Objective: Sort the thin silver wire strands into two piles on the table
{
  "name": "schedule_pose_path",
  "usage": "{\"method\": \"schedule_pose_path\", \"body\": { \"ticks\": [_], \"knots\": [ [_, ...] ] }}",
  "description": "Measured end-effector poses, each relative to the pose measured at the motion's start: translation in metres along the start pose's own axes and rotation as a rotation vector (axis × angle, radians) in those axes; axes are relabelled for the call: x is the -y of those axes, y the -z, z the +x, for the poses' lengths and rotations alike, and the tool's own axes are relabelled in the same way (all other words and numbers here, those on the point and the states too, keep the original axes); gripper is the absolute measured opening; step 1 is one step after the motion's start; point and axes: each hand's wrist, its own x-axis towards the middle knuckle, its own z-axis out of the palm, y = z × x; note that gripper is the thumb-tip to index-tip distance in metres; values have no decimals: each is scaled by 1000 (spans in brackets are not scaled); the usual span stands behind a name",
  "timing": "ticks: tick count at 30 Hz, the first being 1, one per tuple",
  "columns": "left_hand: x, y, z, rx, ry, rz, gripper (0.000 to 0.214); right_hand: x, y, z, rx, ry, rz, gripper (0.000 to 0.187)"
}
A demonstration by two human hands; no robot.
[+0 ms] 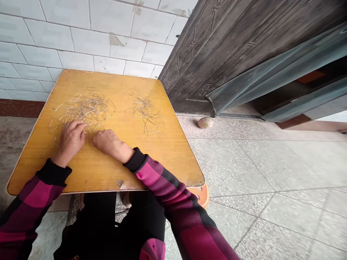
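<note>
A broad, tangled heap of thin, silvery-brown wire strands (86,108) is being carried by a yellow, wood-grained worktop (172,156). The left hand (72,138) is being held over the heap's near edge, its fingers bent and partly closed. The right hand (107,141), curled into a loose fist, is being held just to the near right of the heap. Whether any wire is being gripped by either of the hands cannot be told. A smaller, loose bunch of similar strands (145,109) is being displayed to the right of the heap. Black-cuffed, magenta-and-black checked sleeves (171,181) are being worn. Beyond the heap, a white tiled wall (90,13) is being shown.
</note>
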Motion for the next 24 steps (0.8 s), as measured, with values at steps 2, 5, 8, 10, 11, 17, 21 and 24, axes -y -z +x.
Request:
{"method": "schedule_pose_path", "body": {
  "ticks": [2, 5, 8, 10, 11, 17, 21, 24],
  "knots": [
    [2, -1, 0, -1, 37, 5, 30, -13, -5, -16, 4, -58, -25, 30],
    [2, 0, 1, 5, 49, -49, 27, -34, -13, -47, -22, -177, 33, 19],
    [-3, 2, 2, 6, -6, -177, 25, -48, -23, -78, -126, -197, 253, 12],
    [-9, 2, 1, 28, -57, -288, 26, -53, -32, -96, -179, -212, 493, 13],
    [-13, 2, 1, 48, -77, -347, 26, -55, -38, -103, -203, -228, 622, 13],
    [-28, -6, -6, 171, -172, -485, 28, -54, -67, -126, -287, -253, 1422, 26],
    [-31, -9, -9, 210, -176, -535, 33, -48, -70, -135, -310, -254, 1626, 26],
    [-36, -9, -11, 275, -222, -525, 37, -43, -67, -140, -197, -205, 1743, 21]
  ]
}}
